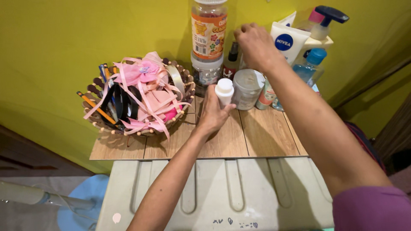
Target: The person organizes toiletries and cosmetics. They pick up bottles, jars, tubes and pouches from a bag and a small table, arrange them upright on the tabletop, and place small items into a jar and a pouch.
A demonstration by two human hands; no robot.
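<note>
My left hand (212, 113) grips a small white bottle (224, 91) with a white cap, held upright over the wooden shelf (261, 132). My right hand (256, 46) reaches to the back of the shelf with its fingers curled down among the toiletries, between a tall clear jar with an orange label (209, 30) and a white tube (287, 42). Whether it holds anything is hidden. A frosted round jar (247, 88) stands just below that hand, right of the white bottle.
A wooden basket (137, 100) of pink ribbons, hair bands and pencils sits at the shelf's left. A pump bottle (321, 30) and a blue-capped clear bottle (309, 66) stand at the back right against the yellow wall. A ribbed beige surface (222, 192) lies in front.
</note>
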